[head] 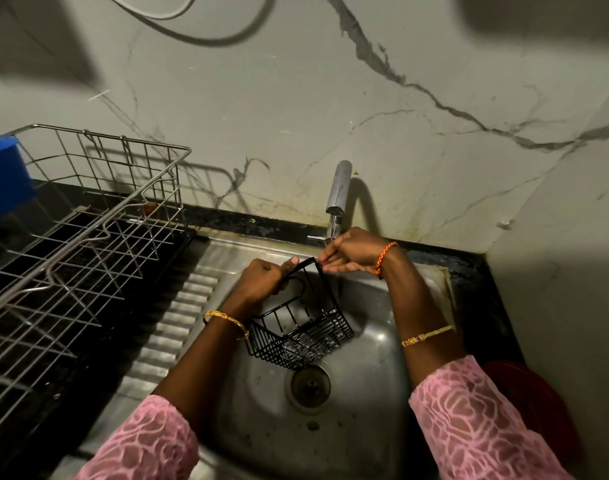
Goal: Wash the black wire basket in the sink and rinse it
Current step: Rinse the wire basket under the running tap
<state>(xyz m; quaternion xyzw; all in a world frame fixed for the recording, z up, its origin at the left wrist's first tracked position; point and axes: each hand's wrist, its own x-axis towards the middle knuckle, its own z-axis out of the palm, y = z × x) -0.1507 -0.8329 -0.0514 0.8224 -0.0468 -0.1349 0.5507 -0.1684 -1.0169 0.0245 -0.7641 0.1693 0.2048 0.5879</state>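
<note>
Hanging from both hands (pixel 261 278) (pixel 353 251), black wire basket (pixel 297 332) tilts frame-up, tray-down.

Left hand (pixel 266 282) is covering part of the basket (pixel 297 336) frame; blue tub (pixel 3 178) and drying rack (pixel 71 244) are running off-frame left.

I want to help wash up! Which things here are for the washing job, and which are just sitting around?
For the job:
- black wire basket, held by left hand and right hand
- shiny steel sink
- silver metal tap

Just sitting around:
- big silver wire dish rack
- blue plastic tub
- red round thing beside the sink
</note>
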